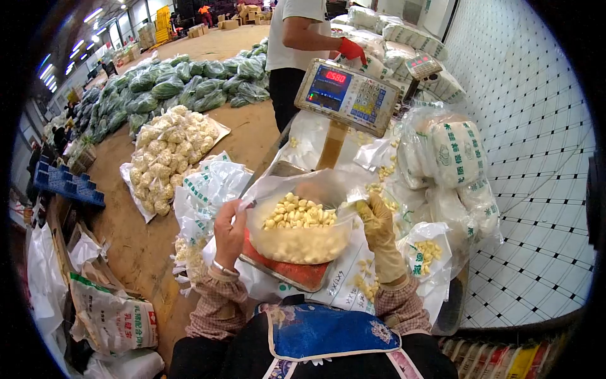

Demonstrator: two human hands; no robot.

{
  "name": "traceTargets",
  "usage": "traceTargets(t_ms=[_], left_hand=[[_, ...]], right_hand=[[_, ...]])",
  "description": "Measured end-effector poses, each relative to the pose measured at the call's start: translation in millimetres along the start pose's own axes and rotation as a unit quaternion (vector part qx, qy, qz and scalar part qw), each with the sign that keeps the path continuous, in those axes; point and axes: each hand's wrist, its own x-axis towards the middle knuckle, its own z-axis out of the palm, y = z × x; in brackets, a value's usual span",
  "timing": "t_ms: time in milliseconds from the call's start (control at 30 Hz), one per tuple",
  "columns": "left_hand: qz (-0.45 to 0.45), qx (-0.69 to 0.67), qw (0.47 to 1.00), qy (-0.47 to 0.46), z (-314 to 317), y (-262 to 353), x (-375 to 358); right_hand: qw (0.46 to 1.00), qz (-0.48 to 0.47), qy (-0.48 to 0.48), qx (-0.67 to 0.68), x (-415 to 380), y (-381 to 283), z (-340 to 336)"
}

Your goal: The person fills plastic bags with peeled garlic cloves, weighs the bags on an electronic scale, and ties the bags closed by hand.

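A clear plastic bag (302,245) of peeled garlic cloves (300,211) lies with its mouth spread wide on the red scale platform (297,273). My left hand (228,235), bare with a bracelet at the wrist, pinches the left edge of the bag's mouth. On the other side my right hand (379,230), in a pale yellowish glove, grips the right edge. Behind the bag rises the scale's display (347,95), with red lit digits that seem to read 0580. Loose cloves (366,281) lie beside the platform, below my right hand.
More cloves (428,252) lie on plastic at the right. Packed bags (457,151) stand along the tiled wall (530,145). A person (300,47) with a red glove stands behind the scale. Bagged garlic (170,151) and green bundles (170,85) cover the floor at left.
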Motion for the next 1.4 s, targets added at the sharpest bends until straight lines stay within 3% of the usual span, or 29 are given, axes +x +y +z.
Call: traceTargets(t_ms=[133,200,267,400,467,500,533,567,600,667,733,800,867,933,967,1000,1033,1067,1100,1133,1167,1233,1267,1300,1333,1400], left_hand=[[0.021,0.097,0.995,-0.027,-1.7,33.5,-7.6],[0.057,0.155,0.986,-0.004,2.7,28.5,-6.4],[0.064,0.182,0.981,-0.004,6.5,35.9,-3.9],[0.094,0.237,0.967,-0.030,13.3,38.9,13.1],[0.023,0.149,0.988,-0.040,21.9,28.4,26.3],[0.033,0.148,0.988,-0.030,24.2,23.9,31.6],[-0.064,-0.072,0.993,-0.066,25.7,22.2,36.9],[-0.154,-0.289,0.940,-0.101,25.2,27.7,42.7],[-0.140,-0.292,0.942,-0.092,22.2,34.9,45.8],[-0.080,-0.315,0.945,-0.035,9.7,68.7,39.9],[-0.057,-0.361,0.930,-0.034,4.2,81.0,30.3],[-0.029,-0.444,0.892,-0.077,1.6,89.5,25.6],[-0.018,-0.441,0.896,-0.052,3.0,91.0,25.6],[-0.184,-0.370,0.905,-0.103,16.4,53.0,21.3],[-0.101,-0.228,0.950,-0.189,19.8,52.6,14.5],[-0.109,-0.191,0.938,-0.269,24.8,45.9,11.5],[-0.108,-0.151,0.919,-0.349,29.9,39.0,8.6],[-0.201,-0.223,0.854,-0.424,34.0,30.1,6.3],[-0.109,-0.112,0.899,-0.410,40.6,25.1,-1.6],[-0.025,0.011,0.926,-0.377,44.8,29.7,-8.8],[-0.072,-0.131,0.935,-0.321,56.4,39.0,-16.9],[0.059,-0.071,0.950,-0.299,85.8,-43.9,-27.7],[0.123,-0.040,0.952,-0.279,100.1,-84.6,-32.8],[0.125,-0.101,0.882,-0.444,87.4,-62.7,-20.8],[0.098,-0.092,0.885,-0.446,71.4,-24.7,-22.6],[0.043,-0.074,0.889,-0.449,39.5,51.2,-26.7]], right_hand=[[0.992,0.056,-0.014,0.111,-5.1,-17.7,2.0],[0.995,0.048,-0.008,0.084,-9.9,-17.5,2.1],[0.998,-0.035,-0.006,-0.046,-12.3,-9.7,4.9],[0.989,-0.047,-0.018,-0.142,-14.3,-25.0,23.8],[0.994,-0.039,-0.026,-0.102,-5.6,-7.5,38.9],[0.993,-0.053,-0.027,-0.101,-0.8,-1.5,38.7],[0.997,0.003,-0.049,0.054,4.8,-2.6,37.7],[0.974,0.060,-0.075,0.207,11.8,-7.9,36.7],[0.974,0.046,-0.085,0.206,18.2,-14.5,31.5],[0.906,0.080,-0.091,0.407,20.8,-48.9,14.3],[0.911,0.013,-0.053,0.409,4.9,-91.7,-1.7],[0.941,-0.030,-0.037,0.334,-5.6,-102.4,-6.7],[0.953,-0.027,-0.024,0.301,-7.7,-94.9,-3.6],[0.992,-0.118,-0.021,0.034,-3.9,-74.7,2.9],[0.985,-0.168,-0.047,0.015,-7.6,-69.6,11.0],[0.973,-0.219,-0.073,-0.001,-11.2,-64.4,19.2],[0.964,-0.251,-0.087,-0.026,-14.1,-67.4,26.3],[0.949,-0.283,-0.128,-0.052,-18.3,-77.6,35.7],[0.947,-0.183,-0.244,-0.100,-26.0,-89.3,40.8],[0.910,-0.214,-0.336,-0.117,-29.5,-116.2,55.0],[0.837,-0.176,-0.387,-0.344,-36.9,-169.7,60.8],[0.805,-0.330,-0.354,-0.342,-43.4,-81.6,75.4],[0.759,-0.373,-0.374,-0.381,-36.2,-100.8,80.4],[0.836,-0.259,-0.379,-0.299,-26.1,-109.3,81.3],[0.892,-0.137,-0.375,-0.210,-18.5,-112.0,78.3],[0.916,-0.328,-0.211,-0.096,-2.1,-88.1,83.2]])
